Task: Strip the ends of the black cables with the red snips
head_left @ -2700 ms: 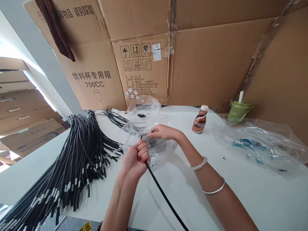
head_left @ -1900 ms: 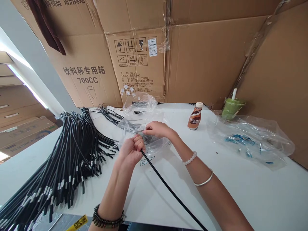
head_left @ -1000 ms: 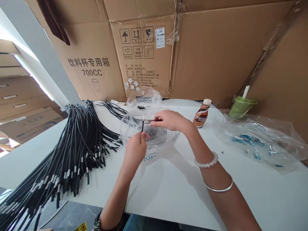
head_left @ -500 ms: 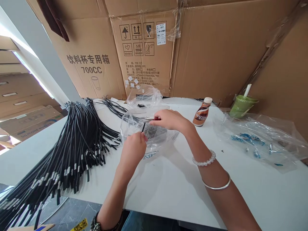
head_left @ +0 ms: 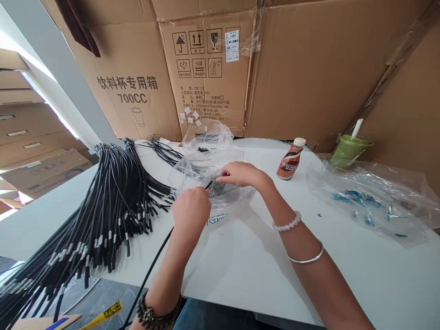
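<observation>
Our left hand (head_left: 191, 206) is closed around a black cable (head_left: 209, 184), while our right hand (head_left: 244, 174) has its fingertips pinched just beside the exposed end; whether they grip anything, we cannot tell. We judge the step in hand to be fine work at that end, and it calls for a firm left hold and a careful, well-aligned right pinch. The cable's end lies over the clear bag (head_left: 228, 158) and its grey pile (head_left: 217, 189), at 12 o'clock from our body. It points towards about 1 o'clock; the long axis bends through our fist, with the tail running towards 7 o'clock past our left wrist.
</observation>
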A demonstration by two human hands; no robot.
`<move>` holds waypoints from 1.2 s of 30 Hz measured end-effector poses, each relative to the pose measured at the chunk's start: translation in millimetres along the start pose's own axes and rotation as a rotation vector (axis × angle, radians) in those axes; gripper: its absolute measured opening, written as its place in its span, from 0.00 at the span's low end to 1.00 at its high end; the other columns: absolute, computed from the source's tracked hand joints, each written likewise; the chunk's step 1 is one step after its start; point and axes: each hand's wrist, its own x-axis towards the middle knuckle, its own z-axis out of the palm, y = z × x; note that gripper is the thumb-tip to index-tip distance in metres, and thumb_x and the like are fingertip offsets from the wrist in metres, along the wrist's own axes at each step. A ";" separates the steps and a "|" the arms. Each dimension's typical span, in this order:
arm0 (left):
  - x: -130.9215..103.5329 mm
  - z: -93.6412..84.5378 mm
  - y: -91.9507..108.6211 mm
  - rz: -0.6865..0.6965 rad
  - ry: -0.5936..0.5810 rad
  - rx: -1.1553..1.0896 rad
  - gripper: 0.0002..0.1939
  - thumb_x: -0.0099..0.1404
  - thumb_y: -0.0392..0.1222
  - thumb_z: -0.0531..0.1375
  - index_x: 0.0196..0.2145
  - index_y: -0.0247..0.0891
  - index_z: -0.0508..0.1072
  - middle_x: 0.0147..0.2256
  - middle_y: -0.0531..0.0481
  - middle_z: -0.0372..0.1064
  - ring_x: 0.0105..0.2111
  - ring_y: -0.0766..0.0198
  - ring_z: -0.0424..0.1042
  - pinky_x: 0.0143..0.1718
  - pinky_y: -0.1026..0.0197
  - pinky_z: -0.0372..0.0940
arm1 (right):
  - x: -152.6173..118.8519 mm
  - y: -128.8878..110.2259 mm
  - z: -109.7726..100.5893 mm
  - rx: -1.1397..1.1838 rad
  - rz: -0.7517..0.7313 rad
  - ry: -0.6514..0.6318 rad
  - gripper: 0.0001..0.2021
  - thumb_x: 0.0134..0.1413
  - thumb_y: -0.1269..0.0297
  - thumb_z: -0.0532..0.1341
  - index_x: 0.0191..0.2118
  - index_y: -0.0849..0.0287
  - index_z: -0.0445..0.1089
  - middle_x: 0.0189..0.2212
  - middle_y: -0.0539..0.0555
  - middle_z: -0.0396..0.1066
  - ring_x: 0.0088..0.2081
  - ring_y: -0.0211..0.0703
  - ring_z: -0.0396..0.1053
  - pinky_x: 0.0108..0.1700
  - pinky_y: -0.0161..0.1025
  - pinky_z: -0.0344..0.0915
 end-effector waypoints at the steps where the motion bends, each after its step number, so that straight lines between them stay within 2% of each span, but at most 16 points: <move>1: 1.1 0.1 0.4 -0.004 -0.002 0.013 0.12 0.64 0.36 0.61 0.23 0.36 0.67 0.22 0.59 0.58 0.25 0.67 0.62 0.32 0.61 0.61 | 2.2 1.4 2.0 -0.006 -0.003 -0.010 0.17 0.63 0.51 0.56 0.29 0.59 0.65 0.23 0.46 0.62 0.23 0.34 0.58 0.29 0.35 0.59; 6: 7.7 -0.2 0.9 0.004 0.004 0.022 0.08 0.64 0.38 0.62 0.28 0.35 0.70 0.29 0.54 0.68 0.30 0.66 0.68 0.34 0.59 0.67 | 8.5 3.4 9.6 -0.030 0.000 -0.021 0.16 0.64 0.52 0.56 0.35 0.60 0.68 0.29 0.49 0.68 0.27 0.35 0.64 0.33 0.37 0.65; 11: 11.3 -1.3 -1.7 0.034 0.044 0.002 0.08 0.66 0.43 0.60 0.34 0.35 0.71 0.33 0.51 0.70 0.31 0.65 0.69 0.34 0.59 0.68 | 5.0 3.1 5.7 -0.045 0.038 0.007 0.17 0.64 0.51 0.55 0.33 0.60 0.68 0.28 0.48 0.67 0.27 0.36 0.64 0.33 0.37 0.64; 17: 6.2 -2.9 -1.7 0.023 -0.023 0.185 0.08 0.64 0.38 0.62 0.27 0.35 0.70 0.28 0.54 0.67 0.32 0.64 0.70 0.38 0.55 0.67 | -9.0 2.6 -8.6 -0.014 0.093 0.006 0.18 0.62 0.50 0.56 0.29 0.59 0.66 0.22 0.46 0.63 0.23 0.35 0.57 0.28 0.35 0.56; 22: 2.3 -5.6 1.3 0.050 -0.074 0.378 0.07 0.67 0.39 0.58 0.34 0.35 0.74 0.29 0.52 0.70 0.34 0.61 0.72 0.42 0.50 0.67 | -11.8 -3.3 -10.6 0.021 0.087 -0.043 0.18 0.60 0.50 0.57 0.25 0.58 0.63 0.19 0.45 0.58 0.21 0.34 0.51 0.26 0.35 0.49; 25: 1.3 -7.4 2.9 0.076 -0.115 0.527 0.10 0.70 0.40 0.54 0.38 0.35 0.75 0.31 0.51 0.72 0.34 0.60 0.73 0.40 0.50 0.68 | -8.3 -5.2 -7.4 0.021 0.090 -0.088 0.18 0.60 0.50 0.57 0.27 0.59 0.64 0.20 0.44 0.58 0.21 0.33 0.52 0.26 0.34 0.52; 28: 0.4 -7.7 3.6 0.098 -0.122 0.617 0.12 0.71 0.41 0.52 0.40 0.36 0.75 0.32 0.49 0.73 0.34 0.60 0.73 0.37 0.52 0.68 | -5.0 -5.6 -3.7 0.011 0.101 -0.107 0.17 0.62 0.50 0.57 0.30 0.60 0.66 0.23 0.46 0.63 0.23 0.34 0.58 0.28 0.34 0.58; 36: -1.0 -4.4 2.5 0.140 -0.102 0.703 0.14 0.71 0.40 0.51 0.43 0.40 0.76 0.32 0.49 0.74 0.33 0.59 0.75 0.32 0.54 0.68 | 0.8 -8.4 0.6 0.022 0.124 -0.149 0.17 0.63 0.51 0.57 0.35 0.62 0.70 0.30 0.50 0.70 0.30 0.38 0.68 0.36 0.39 0.67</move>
